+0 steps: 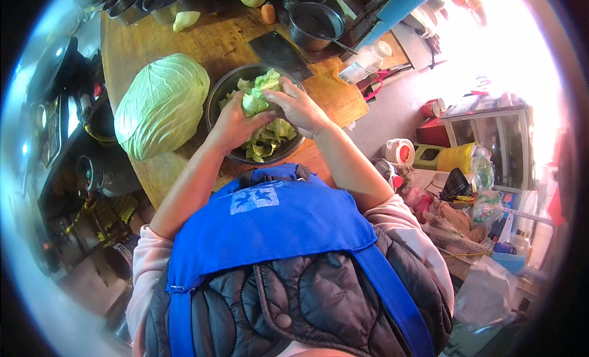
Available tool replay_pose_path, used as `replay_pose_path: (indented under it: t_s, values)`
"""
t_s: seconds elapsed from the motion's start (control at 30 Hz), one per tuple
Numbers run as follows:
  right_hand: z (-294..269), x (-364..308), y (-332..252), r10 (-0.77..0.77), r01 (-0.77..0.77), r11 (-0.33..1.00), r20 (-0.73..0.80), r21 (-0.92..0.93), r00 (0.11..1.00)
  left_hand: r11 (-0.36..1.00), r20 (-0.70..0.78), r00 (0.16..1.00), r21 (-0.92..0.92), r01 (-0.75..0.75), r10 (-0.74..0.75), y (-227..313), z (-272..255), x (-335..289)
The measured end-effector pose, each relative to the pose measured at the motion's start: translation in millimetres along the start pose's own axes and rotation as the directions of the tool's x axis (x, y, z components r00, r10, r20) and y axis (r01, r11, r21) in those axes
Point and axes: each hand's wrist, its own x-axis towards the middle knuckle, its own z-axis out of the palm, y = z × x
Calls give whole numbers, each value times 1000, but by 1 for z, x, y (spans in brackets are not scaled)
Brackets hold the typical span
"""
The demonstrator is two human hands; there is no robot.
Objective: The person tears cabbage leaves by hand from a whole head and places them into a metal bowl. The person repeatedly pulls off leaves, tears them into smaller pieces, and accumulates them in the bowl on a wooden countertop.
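Observation:
Above a round metal bowl (213, 101) on the wooden table, both my hands grip a pale green cabbage leaf (265, 87). My left hand (238, 122) holds it from the left, its fingers partly hidden behind the leaf. My right hand (299, 107) has thumb and fingers closed on its right side. Torn leaf pieces (270, 139) lie in the bowl beneath. A large whole cabbage (162, 105) rests on the table, just left of the bowl.
The wooden table (230, 32) carries a dark flat slab (280, 54) behind the bowl. Farther back stand a metal pot (315, 24), an orange-brown vegetable (268, 13) and a pale vegetable piece (186, 20). A clear plastic jar (366, 61) sits at the right edge. Clutter with a yellow container (455, 158) fills the right side.

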Motion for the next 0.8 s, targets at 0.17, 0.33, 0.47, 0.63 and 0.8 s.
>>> replay_pose_path:
  t_s: [0.17, 0.33, 0.47, 0.63, 0.8]
  values:
    - [-2, -9, 9, -234, 248, 758, 104, -604, 967, 938, 130, 988, 344, 36, -85, -1, -14, -3]
    - [-17, -5, 2, -211, 203, 519, 105, -831, 972, 612, 82, 988, 777, -147, 134, -11, -20, -15]
    - [-23, 4, -8, -121, 272, 454, 244, -849, 962, 698, 42, 984, 700, -151, 171, -12, -20, -17]
    - [-26, -1, -25, -130, 284, 428, 252, -858, 959, 825, 62, 987, 542, -159, 149, -13, -22, -13]
    - [-18, -14, -32, -90, 271, 597, 273, -755, 958, 822, 56, 997, 569, 6, -46, -11, -24, -17]
